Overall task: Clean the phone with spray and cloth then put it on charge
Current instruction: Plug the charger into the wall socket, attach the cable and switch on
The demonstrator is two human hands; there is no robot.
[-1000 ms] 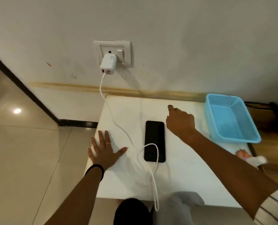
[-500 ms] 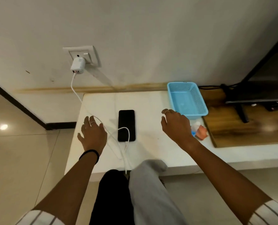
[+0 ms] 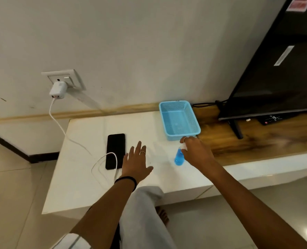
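A black phone (image 3: 115,150) lies face up on the white table (image 3: 88,182). A white cable (image 3: 58,123) runs from the charger (image 3: 58,90) in the wall socket and loops to the phone's near end. My left hand (image 3: 136,162) hovers flat with fingers spread, just right of the phone and holding nothing. A small spray bottle (image 3: 178,158) of blue liquid stands tilted in front of the basket. My right hand (image 3: 196,153) is over it, fingers curled around its white top. No cloth shows.
A light blue mesh basket (image 3: 177,103) sits at the table's back right. Beyond it a wooden top (image 3: 256,142) carries a black TV (image 3: 274,72) on a stand. My grey-trousered knee (image 3: 143,212) is against the table's front edge. Tiled floor lies to the left.
The view swung right and pulled back. My left hand moved from the phone's left across to its right. My right hand dropped onto the spray bottle near the basket.
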